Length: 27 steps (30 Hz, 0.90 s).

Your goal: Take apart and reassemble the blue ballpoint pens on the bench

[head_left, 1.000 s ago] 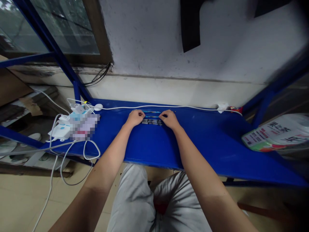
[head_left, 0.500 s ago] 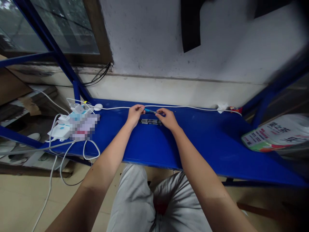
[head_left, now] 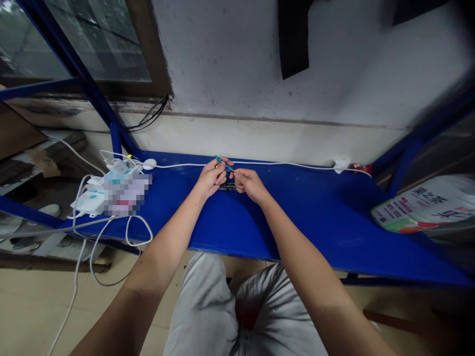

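Note:
Near the back of the blue table, my left hand is closed on a blue pen part whose end sticks up above the fingers. My right hand pinches a thin metallic piece that points toward the left hand. Whether the two pieces touch is too small to tell. Several dark, slim pens lie on the table between and just below the hands, partly hidden by the fingers.
White power strips and looped cables are at the left. One white cable runs along the table's back edge to a white crumpled piece and a red wrapper. A large labelled bottle lies at the right.
The blue pen has turned from lying level between the hands to a tilt at my left hand. My right hand has moved slightly left, and both hands cover more of the dark pens.

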### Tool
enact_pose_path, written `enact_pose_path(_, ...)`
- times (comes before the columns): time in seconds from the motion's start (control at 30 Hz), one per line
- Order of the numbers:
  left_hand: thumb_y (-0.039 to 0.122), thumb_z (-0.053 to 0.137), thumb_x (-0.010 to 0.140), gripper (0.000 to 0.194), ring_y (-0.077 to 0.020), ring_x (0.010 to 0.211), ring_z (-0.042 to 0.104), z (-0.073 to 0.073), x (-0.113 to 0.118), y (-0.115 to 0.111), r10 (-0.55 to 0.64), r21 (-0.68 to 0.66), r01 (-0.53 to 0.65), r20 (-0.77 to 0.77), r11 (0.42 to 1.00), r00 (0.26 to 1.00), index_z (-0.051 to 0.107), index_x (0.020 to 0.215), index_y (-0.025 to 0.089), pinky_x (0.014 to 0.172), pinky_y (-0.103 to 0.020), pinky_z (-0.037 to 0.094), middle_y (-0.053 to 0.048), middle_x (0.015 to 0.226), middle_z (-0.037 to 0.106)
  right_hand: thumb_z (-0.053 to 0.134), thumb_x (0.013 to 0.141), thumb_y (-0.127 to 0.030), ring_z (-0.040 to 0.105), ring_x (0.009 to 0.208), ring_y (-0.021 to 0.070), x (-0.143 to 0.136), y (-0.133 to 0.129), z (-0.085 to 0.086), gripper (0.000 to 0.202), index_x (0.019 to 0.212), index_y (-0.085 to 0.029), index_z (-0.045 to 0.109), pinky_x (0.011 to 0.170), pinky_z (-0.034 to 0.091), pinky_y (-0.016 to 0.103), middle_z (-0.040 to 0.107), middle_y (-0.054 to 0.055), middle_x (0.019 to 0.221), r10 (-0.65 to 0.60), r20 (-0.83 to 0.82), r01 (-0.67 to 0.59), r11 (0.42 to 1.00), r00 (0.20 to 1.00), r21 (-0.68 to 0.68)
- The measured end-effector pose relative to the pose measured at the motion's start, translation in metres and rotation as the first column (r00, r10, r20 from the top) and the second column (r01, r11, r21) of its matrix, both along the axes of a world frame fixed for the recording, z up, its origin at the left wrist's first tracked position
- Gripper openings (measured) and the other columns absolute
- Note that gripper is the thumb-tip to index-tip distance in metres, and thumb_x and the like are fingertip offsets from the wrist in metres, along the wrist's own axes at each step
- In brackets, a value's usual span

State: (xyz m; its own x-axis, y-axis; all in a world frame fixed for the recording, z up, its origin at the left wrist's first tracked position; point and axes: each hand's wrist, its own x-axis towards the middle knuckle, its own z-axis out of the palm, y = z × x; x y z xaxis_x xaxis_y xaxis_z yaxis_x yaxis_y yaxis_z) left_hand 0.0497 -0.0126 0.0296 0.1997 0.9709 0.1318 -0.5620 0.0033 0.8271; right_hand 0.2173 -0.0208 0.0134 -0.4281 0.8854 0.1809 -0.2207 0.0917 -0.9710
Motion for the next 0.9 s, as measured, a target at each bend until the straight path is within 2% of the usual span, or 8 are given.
enact_pose_path(0.17, 0.019, 0.073, 0.096, 0.01, 0.0026, 0.034, 0.027, -0.001, 0.006, 0.0, 0.059, 0.002, -0.059, -0.008, 0.998, 0.998, 0.065, 0.09, 0.017, 0.035, -0.019, 0.018, 0.0, 0.089, 0.074, 0.069, 0.085, -0.063, 0.024, 0.043, 0.008, -0.003, 0.004, -0.005, 0.043, 0.085, -0.021, 0.061, 0.045, 0.022, 0.025, 0.034, -0.011, 0.053, -0.113, 0.083, 0.106, 0.991, 0.99, 0.086)
enact_pose_path(0.27, 0.022, 0.074, 0.096, 0.012, 0.0029, 0.034, 0.026, -0.002, 0.008, -0.001, 0.079, -0.012, -0.079, -0.022, 0.997, 0.997, 0.064, 0.091, 0.017, 0.036, -0.019, 0.018, 0.0, 0.09, 0.074, 0.063, 0.088, -0.063, 0.031, 0.048, 0.0106, -0.003, 0.008, -0.009, 0.043, 0.083, -0.021, 0.062, 0.049, 0.026, 0.026, 0.037, -0.008, 0.055, -0.218, 0.156, 0.186, 0.963, 0.963, 0.197)
enact_pose_path(0.4, 0.025, 0.074, 0.096, 0.013, 0.0031, 0.034, 0.026, -0.003, 0.009, -0.001, 0.105, -0.023, -0.106, -0.041, 0.994, 0.994, 0.064, 0.092, 0.018, 0.036, -0.02, 0.017, 0.0, 0.093, 0.075, 0.055, 0.091, -0.058, 0.041, 0.058, 0.0143, -0.002, 0.009, -0.01, 0.041, 0.083, -0.019, 0.066, 0.057, 0.032, 0.028, 0.048, -0.003, 0.061, -0.394, 0.255, 0.268, 0.869, 0.883, 0.416)
enact_pose_path(0.53, 0.027, 0.073, 0.097, 0.013, 0.0034, 0.033, 0.027, -0.005, 0.009, 0.0, 0.111, -0.004, -0.111, -0.034, 0.994, 0.993, 0.065, 0.092, 0.018, 0.035, -0.02, 0.016, -0.002, 0.096, 0.076, 0.049, 0.095, -0.048, 0.046, 0.063, 0.0156, -0.001, 0.006, -0.007, 0.038, 0.085, -0.017, 0.068, 0.064, 0.035, 0.029, 0.058, 0.001, 0.068, -0.5, 0.3, 0.274, 0.781, 0.812, 0.561)
enact_pose_path(0.67, 0.026, 0.072, 0.098, 0.012, 0.0033, 0.032, 0.028, -0.007, 0.009, 0.001, 0.108, 0.016, -0.108, -0.01, 0.994, 0.994, 0.066, 0.093, 0.017, 0.034, -0.021, 0.015, -0.002, 0.097, 0.076, 0.047, 0.097, -0.043, 0.045, 0.061, 0.0159, -0.001, 0.002, -0.006, 0.035, 0.087, -0.017, 0.069, 0.064, 0.034, 0.029, 0.059, 0.001, 0.068, -0.535, 0.335, 0.267, 0.759, 0.775, 0.594)
enact_pose_path(0.9, 0.031, 0.075, 0.096, 0.016, 0.0031, 0.033, 0.026, -0.006, 0.011, 0.0, 0.141, -0.021, -0.142, -0.037, 0.99, 0.989, 0.066, 0.093, 0.018, 0.034, -0.022, 0.016, -0.002, 0.095, 0.076, 0.052, 0.098, -0.044, 0.041, 0.059, 0.016, -0.002, -0.004, -0.001, 0.032, 0.085, -0.02, 0.068, 0.063, 0.031, 0.029, 0.055, -0.001, 0.064, -0.53, 0.307, 0.291, 0.766, 0.791, 0.573)
